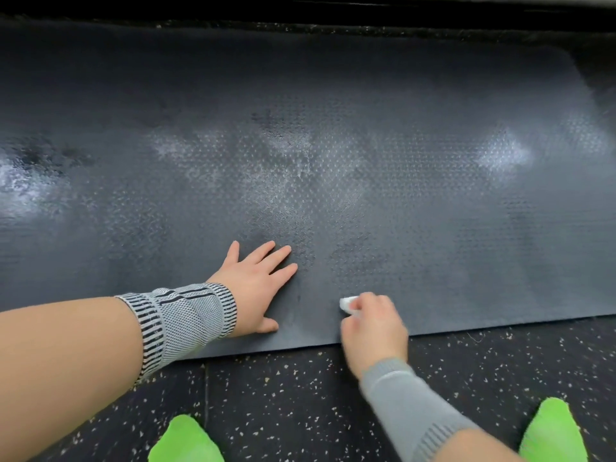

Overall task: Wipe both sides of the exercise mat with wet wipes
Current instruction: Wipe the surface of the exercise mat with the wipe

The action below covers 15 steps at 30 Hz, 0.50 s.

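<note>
Right hand is smeared with motion blur, so you can't really make out how its fingers sit. They cover most of the wet wipe; only a white corner pokes out just left of them. The exercise mat runs off the left edge, and its far right corner is murky. Under the left hand, the mat's hidden. Green socks are cut off by the bottom edge, below the fingers.
</note>
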Available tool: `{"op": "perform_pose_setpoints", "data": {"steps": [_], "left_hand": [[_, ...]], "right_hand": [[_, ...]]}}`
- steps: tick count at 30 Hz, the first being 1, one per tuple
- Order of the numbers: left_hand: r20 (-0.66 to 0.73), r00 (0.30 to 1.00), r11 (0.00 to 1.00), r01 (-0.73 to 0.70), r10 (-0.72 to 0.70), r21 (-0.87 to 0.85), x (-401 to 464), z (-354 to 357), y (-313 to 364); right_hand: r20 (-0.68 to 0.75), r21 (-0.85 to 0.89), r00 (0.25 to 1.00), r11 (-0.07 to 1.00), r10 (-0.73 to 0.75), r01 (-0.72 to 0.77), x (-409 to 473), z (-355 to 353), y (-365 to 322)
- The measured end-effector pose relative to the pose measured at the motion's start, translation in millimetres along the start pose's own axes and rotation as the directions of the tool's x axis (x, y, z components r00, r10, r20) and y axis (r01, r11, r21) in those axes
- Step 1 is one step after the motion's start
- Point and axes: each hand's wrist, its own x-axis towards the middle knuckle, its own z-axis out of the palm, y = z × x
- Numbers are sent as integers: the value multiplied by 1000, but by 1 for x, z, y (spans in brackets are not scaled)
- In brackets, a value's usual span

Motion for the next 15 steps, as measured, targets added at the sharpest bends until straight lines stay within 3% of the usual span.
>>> {"op": "perform_pose_setpoints", "data": {"steps": [4,6,8,10,12,15], "left_hand": [[4,999,999,45,-45,15,-3,-2,-10],[-6,997,997,76,-76,8,-6,0,-17],[-10,994,994,109,-109,-5,-10,4,-25],[-5,991,991,135,-135,-15,-12,7,-30],[-7,989,989,144,-144,-18,-12,6,-31],[-8,989,989,149,-149,-24,-12,5,-31]], "right_hand": [[190,15,887,904,-422,427,-33,25,-43],[175,-21,898,910,-404,414,-23,19,-28],[72,-14,972,975,-222,224,-8,4,-7],[-17,-47,994,993,-111,110,0,-2,6],[24,-38,988,988,-150,151,-6,3,-9],[92,12,896,900,-434,435,-36,24,-55]]}}
